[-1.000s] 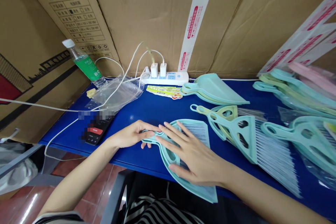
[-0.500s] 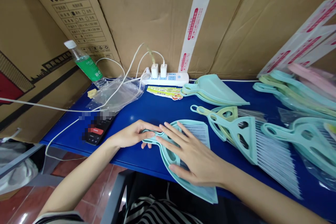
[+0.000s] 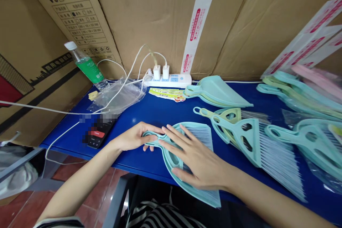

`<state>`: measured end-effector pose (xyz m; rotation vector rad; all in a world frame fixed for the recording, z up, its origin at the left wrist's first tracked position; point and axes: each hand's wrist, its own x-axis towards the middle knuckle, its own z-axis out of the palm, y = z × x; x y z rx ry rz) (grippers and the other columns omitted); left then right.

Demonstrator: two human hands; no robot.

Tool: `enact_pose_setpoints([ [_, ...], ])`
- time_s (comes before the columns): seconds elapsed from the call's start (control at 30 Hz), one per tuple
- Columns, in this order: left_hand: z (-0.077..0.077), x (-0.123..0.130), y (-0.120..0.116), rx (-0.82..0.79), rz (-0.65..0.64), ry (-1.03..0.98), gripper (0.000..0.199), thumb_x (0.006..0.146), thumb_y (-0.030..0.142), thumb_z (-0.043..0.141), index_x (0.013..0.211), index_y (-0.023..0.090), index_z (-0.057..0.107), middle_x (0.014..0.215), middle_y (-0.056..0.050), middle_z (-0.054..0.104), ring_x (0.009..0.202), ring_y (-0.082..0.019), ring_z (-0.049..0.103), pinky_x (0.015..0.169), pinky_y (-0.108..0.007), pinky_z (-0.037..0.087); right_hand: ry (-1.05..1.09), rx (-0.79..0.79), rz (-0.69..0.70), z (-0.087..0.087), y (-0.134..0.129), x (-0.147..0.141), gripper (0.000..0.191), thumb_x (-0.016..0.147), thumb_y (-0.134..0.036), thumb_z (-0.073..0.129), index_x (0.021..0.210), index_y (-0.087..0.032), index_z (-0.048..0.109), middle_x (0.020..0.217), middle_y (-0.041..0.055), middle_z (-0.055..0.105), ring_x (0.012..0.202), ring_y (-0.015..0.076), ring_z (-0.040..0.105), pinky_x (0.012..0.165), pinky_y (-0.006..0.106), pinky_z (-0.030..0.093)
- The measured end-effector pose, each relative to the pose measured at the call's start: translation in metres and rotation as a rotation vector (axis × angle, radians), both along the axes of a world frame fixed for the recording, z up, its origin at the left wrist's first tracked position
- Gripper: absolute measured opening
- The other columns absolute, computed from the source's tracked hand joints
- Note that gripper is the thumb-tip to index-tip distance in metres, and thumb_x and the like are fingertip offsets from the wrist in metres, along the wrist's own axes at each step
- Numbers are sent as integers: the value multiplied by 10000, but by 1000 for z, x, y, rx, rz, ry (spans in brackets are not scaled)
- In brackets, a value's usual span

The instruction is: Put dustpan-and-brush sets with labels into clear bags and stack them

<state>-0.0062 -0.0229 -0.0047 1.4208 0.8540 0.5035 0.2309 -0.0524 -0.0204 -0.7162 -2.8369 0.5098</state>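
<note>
A: L hand [image 3: 133, 138]?
B: Fingers clamped on handle [image 3: 156, 143] of mint-green, fan-shaped plastic dustpan-and-brush set [image 3: 172, 168].
A: R hand [image 3: 196, 162]?
B: Laid over set, fingers apart.
A: Set's loc.?
B: Approx. mid-table, jutting past nr edge of smooth blue table [image 3: 128, 114].
</note>
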Motion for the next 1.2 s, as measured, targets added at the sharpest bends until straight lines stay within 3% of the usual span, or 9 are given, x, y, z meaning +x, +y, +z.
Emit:
enact_pose_setpoints([
  [0.33, 0, -6, -2, 61, 12, 126, 469, 880, 455, 640, 1250, 166, 647, 944, -72, 715, 613, -117, 641, 558, -235, 533, -24, -9, -37, 1, 6, 5, 681, 965, -453, 513, 1551, -188, 288, 1625, 187, 145, 1492, 339, 20, 1161, 645, 168],
  [0.43, 2, -11, -2, 142, 53, 187, 438, 910, 429, 583, 1246, 154, 640, 989, -89, 722, 678, -146, 655, 579, -248, 539, -22, 29, -78, 0, 8, 9, 671, 962, -438, 531, 1547, -200, 304, 1627, 181, 160, 1493, 331, 30, 1164, 625, 193],
  [0.5, 4, -13, -2, 249, 86, 225, 382, 921, 395, 559, 1203, 160, 664, 1041, -89, 729, 797, -175, 674, 676, -269, 555, -18, 61, -106, -1, 10, 12, 675, 959, -445, 535, 1545, -195, 311, 1625, 183, 177, 1493, 326, 49, 1161, 614, 221],
  [0.63, 4, -17, -2, 480, 139, 315, 299, 931, 314, 515, 1124, 180, 700, 1161, -72, 729, 1062, -220, 664, 954, -325, 496, -47, 146, -134, -2, 15, 17, 662, 960, -449, 530, 1529, -164, 349, 1597, 188, 274, 1481, 306, 195, 1148, 553, 317],
  [0.73, 1, -17, -3, 554, 144, 365, 317, 942, 300, 471, 1146, 194, 690, 1191, -61, 724, 1086, -215, 668, 976, -330, 482, -84, 272, -137, 1, 17, 18, 603, 965, -424, 522, 1475, -112, 442, 1530, 200, 408, 1421, 306, 372, 1097, 505, 419],
  [0.9, -1, -16, -4, 665, 149, 433, 318, 950, 279, 439, 1138, 229, 691, 1170, -34, 733, 1063, -203, 670, 969, -334, 474, -215, 488, -192, 29, 30, 18, 369, 953, -123, 441, 1258, -109, 649, 1217, 137, 716, 1094, 247, 681, 958, 405, 531],
  [0.97, -1, -16, -4, 677, 141, 447, 322, 953, 273, 432, 1141, 233, 690, 1164, -33, 735, 1060, -201, 667, 966, -334, 470, -342, 510, -250, 46, 42, 16, 420, 880, -5, 439, 1214, -117, 667, 1139, 125, 746, 991, 228, 708, 866, 357, 549],
  [1.07, -1, -16, -4, 676, 137, 462, 325, 951, 271, 437, 1158, 229, 684, 1158, -36, 735, 1068, -205, 659, 968, -335, 468, -423, 523, -301, 66, 66, 9, 434, 846, 33, 437, 1153, -140, 691, 1089, 121, 753, 949, 237, 698, 746, 336, 530],
  [1.2, -1, -17, -4, 657, 131, 461, 331, 954, 274, 431, 1168, 228, 679, 1161, -39, 734, 1075, -209, 654, 980, -343, 467, -478, 552, -308, 72, 96, -3, 330, 833, 40, 481, 960, -114, 744, 924, 139, 751, 935, 258, 661, 695, 331, 467],
])
